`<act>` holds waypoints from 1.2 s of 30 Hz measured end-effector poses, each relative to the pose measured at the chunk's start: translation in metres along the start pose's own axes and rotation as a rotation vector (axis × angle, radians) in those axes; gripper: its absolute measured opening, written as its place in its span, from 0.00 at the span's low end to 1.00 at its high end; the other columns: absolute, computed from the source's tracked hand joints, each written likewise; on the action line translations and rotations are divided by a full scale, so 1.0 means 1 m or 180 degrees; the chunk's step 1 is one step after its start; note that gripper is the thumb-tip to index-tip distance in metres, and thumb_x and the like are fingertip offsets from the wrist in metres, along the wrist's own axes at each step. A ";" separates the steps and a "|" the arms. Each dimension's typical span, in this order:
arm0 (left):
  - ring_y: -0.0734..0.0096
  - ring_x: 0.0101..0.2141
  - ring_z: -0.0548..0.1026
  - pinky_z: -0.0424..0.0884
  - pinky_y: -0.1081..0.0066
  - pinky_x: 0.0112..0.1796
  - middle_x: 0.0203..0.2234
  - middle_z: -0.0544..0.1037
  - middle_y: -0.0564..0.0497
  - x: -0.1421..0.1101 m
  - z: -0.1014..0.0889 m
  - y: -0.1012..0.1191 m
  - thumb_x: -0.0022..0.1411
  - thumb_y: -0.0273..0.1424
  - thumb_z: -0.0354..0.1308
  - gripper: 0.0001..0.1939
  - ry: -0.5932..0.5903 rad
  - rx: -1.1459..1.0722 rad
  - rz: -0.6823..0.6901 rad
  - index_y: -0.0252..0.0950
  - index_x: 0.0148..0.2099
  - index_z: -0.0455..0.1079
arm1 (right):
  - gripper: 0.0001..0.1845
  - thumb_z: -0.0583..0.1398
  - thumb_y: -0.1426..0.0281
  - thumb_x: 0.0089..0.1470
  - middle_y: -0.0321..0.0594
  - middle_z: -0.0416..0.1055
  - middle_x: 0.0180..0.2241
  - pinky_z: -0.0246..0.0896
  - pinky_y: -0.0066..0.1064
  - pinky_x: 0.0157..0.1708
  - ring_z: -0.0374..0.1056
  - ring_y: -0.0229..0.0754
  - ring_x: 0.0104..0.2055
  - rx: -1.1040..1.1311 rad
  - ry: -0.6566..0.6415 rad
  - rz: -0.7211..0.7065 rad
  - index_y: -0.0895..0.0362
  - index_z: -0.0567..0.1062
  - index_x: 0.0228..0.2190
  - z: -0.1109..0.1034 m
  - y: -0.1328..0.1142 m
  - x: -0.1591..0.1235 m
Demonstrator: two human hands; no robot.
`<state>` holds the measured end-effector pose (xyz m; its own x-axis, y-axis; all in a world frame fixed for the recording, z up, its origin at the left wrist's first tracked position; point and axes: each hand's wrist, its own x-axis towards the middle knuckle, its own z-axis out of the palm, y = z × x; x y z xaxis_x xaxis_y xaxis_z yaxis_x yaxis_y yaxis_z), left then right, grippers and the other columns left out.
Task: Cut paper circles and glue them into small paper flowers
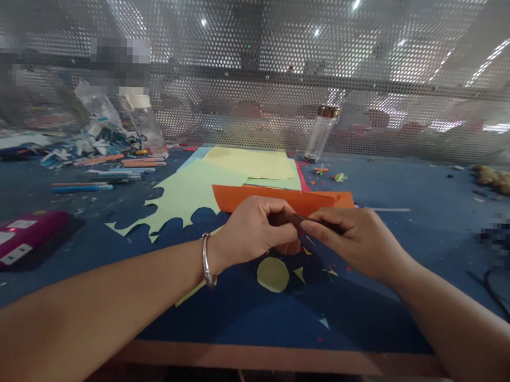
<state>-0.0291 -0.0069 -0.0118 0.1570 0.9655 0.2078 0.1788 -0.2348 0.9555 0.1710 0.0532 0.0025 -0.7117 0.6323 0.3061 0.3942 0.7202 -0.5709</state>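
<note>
An orange sheet of paper (255, 195) stretches sideways just behind my hands, its near side in shadow. My left hand (257, 227), with a silver bangle at the wrist, pinches the paper's darker near edge between thumb and curled fingers. From the other side, my right hand (354, 236) grips the same edge, its thumb close to the left fingertips. The fingers hide part of the fold. Below them on the table lies a pale yellow paper disc (273, 274), beside small paper scraps (300, 275).
Cut pale green paper (188, 191) and yellow sheets (251, 163) lie beyond. A glass bottle (319, 135) stands by the perforated screen. Leftward are a white-lidded bottle (144, 123), pens (113, 175) and a magenta device (27, 236). A cable (498, 297) runs at right.
</note>
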 end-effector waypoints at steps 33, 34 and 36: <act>0.74 0.24 0.78 0.73 0.74 0.29 0.23 0.79 0.51 0.008 -0.001 -0.004 0.62 0.32 0.63 0.10 0.0097 -0.1271 -0.0726 0.32 0.30 0.72 | 0.14 0.64 0.60 0.56 0.33 0.68 0.23 0.52 0.28 0.25 0.57 0.34 0.25 0.0643 0.0110 0.0591 0.57 0.76 0.28 -0.001 0.008 0.005; 0.75 0.24 0.77 0.73 0.73 0.30 0.23 0.79 0.51 0.009 -0.002 -0.005 0.61 0.31 0.64 0.09 0.0097 -0.1269 -0.0787 0.32 0.30 0.73 | 0.13 0.64 0.60 0.56 0.33 0.67 0.23 0.52 0.28 0.25 0.57 0.34 0.25 0.0654 0.0077 0.0604 0.57 0.76 0.28 -0.001 0.009 0.004; 0.74 0.25 0.77 0.73 0.73 0.31 0.24 0.79 0.50 0.010 -0.003 -0.006 0.60 0.31 0.65 0.08 0.0054 -0.1262 -0.0879 0.32 0.30 0.73 | 0.14 0.64 0.59 0.56 0.33 0.67 0.22 0.52 0.28 0.25 0.57 0.34 0.25 0.0677 0.0033 0.0627 0.57 0.76 0.28 0.000 0.010 0.004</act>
<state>-0.0320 0.0045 -0.0150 0.1393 0.9881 -0.0647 -0.1731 0.0887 0.9809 0.1721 0.0634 -0.0017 -0.6272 0.7576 0.1806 0.3926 0.5078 -0.7668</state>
